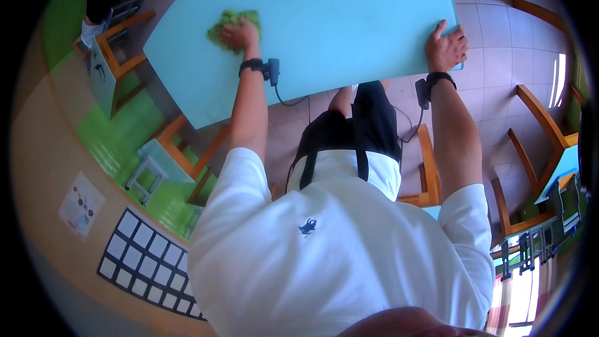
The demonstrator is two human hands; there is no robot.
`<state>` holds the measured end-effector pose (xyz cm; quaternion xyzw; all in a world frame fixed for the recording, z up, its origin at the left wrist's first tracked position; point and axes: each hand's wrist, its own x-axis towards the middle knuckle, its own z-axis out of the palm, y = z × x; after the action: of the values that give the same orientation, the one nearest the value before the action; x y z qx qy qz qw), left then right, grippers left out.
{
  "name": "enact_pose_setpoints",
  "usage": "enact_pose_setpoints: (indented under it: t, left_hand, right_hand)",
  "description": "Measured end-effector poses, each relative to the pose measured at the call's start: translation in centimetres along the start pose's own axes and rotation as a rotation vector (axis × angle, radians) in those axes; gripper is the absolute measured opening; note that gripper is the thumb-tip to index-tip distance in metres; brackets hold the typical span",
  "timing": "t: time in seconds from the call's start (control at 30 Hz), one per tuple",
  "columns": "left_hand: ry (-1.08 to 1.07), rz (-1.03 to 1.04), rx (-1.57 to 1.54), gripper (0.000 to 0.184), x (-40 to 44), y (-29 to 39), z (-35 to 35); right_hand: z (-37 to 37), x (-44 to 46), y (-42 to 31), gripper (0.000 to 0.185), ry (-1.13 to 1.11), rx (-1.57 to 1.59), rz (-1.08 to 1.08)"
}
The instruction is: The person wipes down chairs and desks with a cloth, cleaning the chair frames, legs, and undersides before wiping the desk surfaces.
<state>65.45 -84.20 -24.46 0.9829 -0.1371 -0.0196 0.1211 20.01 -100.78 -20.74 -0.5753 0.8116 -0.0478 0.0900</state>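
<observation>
A light blue tabletop (349,19) stretches out in front of me. On its left part lies a crumpled green cloth (218,28), and my left hand (237,34) presses down on it with the fingers bent into the fabric. The cloth looks slightly blurred. At the table's near right corner, my right hand (447,48) rests with its thumb on top and its fingers curled over the side edge. Both wrists wear a black strap with a small device and a cable.
Wooden-framed tables (113,68) stand to the left, by a grey stool (146,178). On the right are more wooden frames (540,118) and stacked chairs (530,246). Another person (100,0) is at the upper left. A dark chart (146,262) hangs on the wall.
</observation>
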Motion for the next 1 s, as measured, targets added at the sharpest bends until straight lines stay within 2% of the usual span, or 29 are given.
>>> enact_pose_setpoints:
  t: [0.07, 0.13, 0.17, 0.2, 0.27, 0.3, 0.43, 0.57, 0.6, 0.73, 0.83, 0.9, 0.93, 0.97, 1.0]
  left_hand:
    - [-0.023, 0.157, -0.103, 0.073, -1.3, 3.4, 1.7]
    - [-0.060, 0.351, -0.207, 0.072, -5.5, 7.9, 1.8]
    - [-0.047, 0.386, -0.269, 0.070, -8.0, 10.3, 2.3]
    - [-0.142, 0.463, -0.199, 0.079, -10.4, 11.9, 3.3]
    - [-0.134, 0.666, -0.288, 0.073, -16.3, 15.8, 3.8]
    - [-0.188, 0.695, -0.331, 0.070, -18.9, 17.8, 3.2]
    - [-0.388, 0.900, -0.386, 0.068, -26.4, 20.9, 1.4]
    - [-0.502, 1.040, -0.388, 0.063, -26.8, 19.9, 0.4]
    - [-0.501, 1.041, -0.389, 0.063, -25.9, 19.3, 0.1]
    - [-0.238, 0.715, -0.157, 0.060, -19.6, 12.8, -0.7]
    - [-0.203, 0.456, -0.084, 0.062, -13.8, 6.2, -3.0]
    - [-0.085, 0.388, -0.014, 0.057, -9.7, 0.2, -3.6]
    - [-0.073, 0.421, -0.020, 0.058, -7.2, -4.0, -3.3]
    - [-0.133, 0.281, -0.073, 0.058, -5.7, -7.4, -4.0]
    - [-0.116, 0.314, -0.070, 0.057, -3.8, -11.6, -4.2]
  right_hand:
    - [0.3, 0.0, -0.2, 0.060, 0.049, -0.030, -0.009]
    - [0.5, 0.0, -0.1, 0.061, 0.060, -0.024, -0.016]
    - [0.6, 0.0, 0.0, 0.062, 0.069, -0.025, -0.017]
    - [0.6, 0.0, 0.0, 0.062, 0.067, -0.016, -0.030]
    - [0.5, 0.0, -0.1, 0.063, 0.063, -0.030, -0.008]
    - [0.4, 0.0, -0.1, 0.062, 0.058, -0.018, -0.005]
    - [0.8, 0.1, 0.1, 0.063, 0.071, -0.035, -0.020]
    - [1.0, 0.1, 0.3, 0.063, 0.071, -0.043, -0.017]
    - [1.0, 0.1, 0.3, 0.063, 0.072, -0.046, -0.021]
    - [0.8, 0.1, 0.1, 0.063, 0.061, -0.041, -0.014]
    - [0.9, 0.1, 0.1, 0.064, 0.070, -0.046, -0.014]
    - [0.7, -0.1, 0.1, 0.064, 0.051, -0.024, -0.001]
    - [0.6, -0.3, 0.3, 0.064, 0.045, -0.029, 0.007]
    - [0.6, -0.3, 0.2, 0.064, 0.053, -0.022, 0.004]
    - [0.7, 0.0, 0.1, 0.064, 0.062, -0.015, -0.004]
